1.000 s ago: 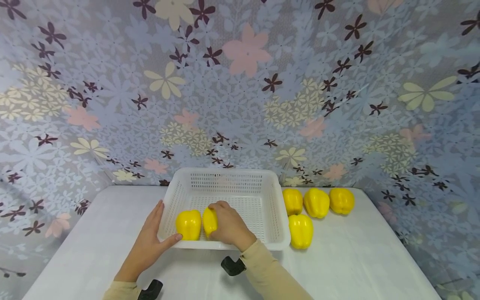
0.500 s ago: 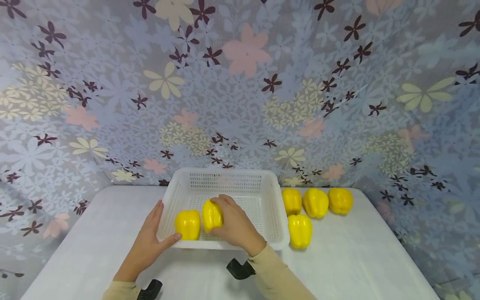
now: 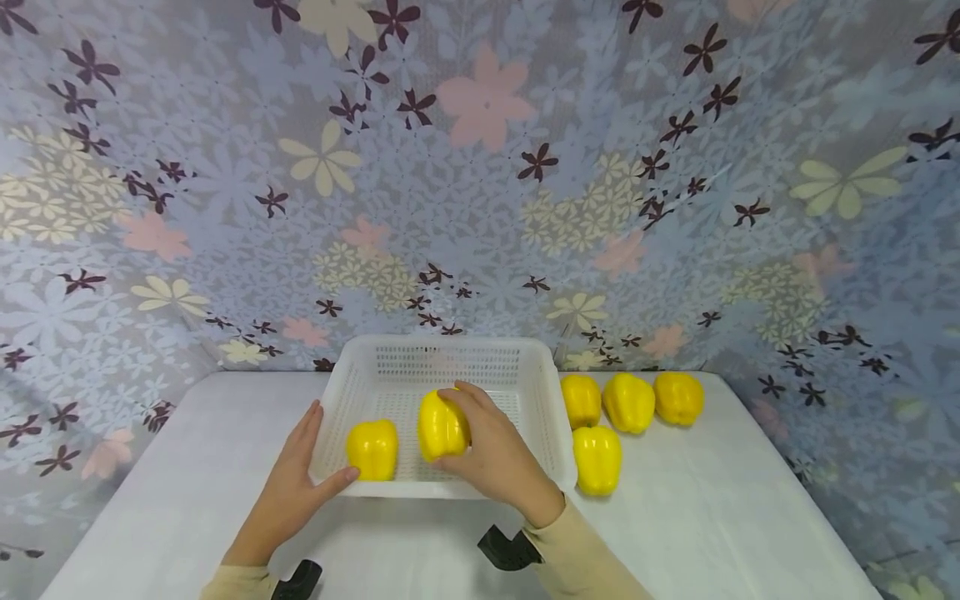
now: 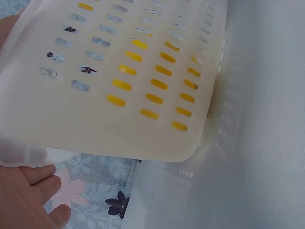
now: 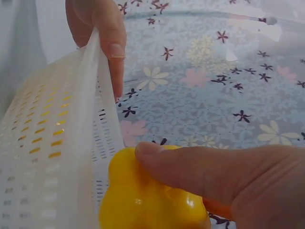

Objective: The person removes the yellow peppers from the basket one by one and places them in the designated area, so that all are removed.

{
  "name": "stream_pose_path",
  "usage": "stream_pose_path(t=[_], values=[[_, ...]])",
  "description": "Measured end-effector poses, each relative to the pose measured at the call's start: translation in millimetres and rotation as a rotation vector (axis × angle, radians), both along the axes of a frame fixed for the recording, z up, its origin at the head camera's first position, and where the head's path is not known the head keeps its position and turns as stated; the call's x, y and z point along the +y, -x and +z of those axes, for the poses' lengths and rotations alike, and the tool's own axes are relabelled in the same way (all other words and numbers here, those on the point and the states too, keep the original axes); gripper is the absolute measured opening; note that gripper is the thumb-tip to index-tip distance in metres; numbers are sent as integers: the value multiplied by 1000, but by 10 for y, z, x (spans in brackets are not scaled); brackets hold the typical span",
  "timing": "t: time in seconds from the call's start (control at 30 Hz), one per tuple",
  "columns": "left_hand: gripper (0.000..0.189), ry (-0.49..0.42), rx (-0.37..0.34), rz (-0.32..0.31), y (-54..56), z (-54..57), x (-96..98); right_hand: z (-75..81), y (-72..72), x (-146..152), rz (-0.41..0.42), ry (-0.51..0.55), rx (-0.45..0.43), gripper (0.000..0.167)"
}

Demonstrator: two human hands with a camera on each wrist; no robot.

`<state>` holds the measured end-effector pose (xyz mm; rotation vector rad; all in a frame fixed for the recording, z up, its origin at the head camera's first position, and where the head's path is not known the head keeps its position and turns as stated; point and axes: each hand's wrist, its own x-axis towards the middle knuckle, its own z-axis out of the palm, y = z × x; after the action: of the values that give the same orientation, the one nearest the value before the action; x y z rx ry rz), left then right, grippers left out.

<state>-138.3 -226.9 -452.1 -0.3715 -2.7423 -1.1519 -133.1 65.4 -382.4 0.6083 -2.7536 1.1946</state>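
Observation:
A white slotted plastic basket [image 3: 517,483] stands on the table with one yellow bell pepper [image 3: 372,450] in its front left corner. My left hand [image 3: 296,479] holds that corner, thumb over the front rim and fingers along the left side. A second yellow bell pepper [image 3: 442,425] is in my right hand [image 3: 498,454], between thumb and fingers, above the basket floor. In the right wrist view the thumb [image 5: 181,164] lies across this pepper's [image 5: 143,200] upper part. Through the slots in the left wrist view yellow shows behind the basket wall [image 4: 90,129].
Several more yellow bell peppers [image 3: 628,402] sit on the table right of the basket, one [image 3: 597,461] nearer the front and close to its wall. A white cloth covers the table [image 3: 712,517]. Flower-patterned fabric [image 3: 480,208] hangs behind.
My right hand has lifted its pepper from beside the other one and carried it a little to the right. The left hand stays at the basket corner.

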Motion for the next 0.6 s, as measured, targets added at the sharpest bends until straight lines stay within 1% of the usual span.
stream_pose_path(t=[0.2, 0.4, 0.6], values=[[104, 9, -9, 4, -6, 8, 13, 55, -76, 131, -12, 13, 20, 79], [104, 15, -5, 4, -19, 18, 23, 76, -141, 251, -43, 28, 41, 78], [104, 14, -2, 3, -8, 26, 22, 79, -195, 395, -70, 70, 32, 80]])
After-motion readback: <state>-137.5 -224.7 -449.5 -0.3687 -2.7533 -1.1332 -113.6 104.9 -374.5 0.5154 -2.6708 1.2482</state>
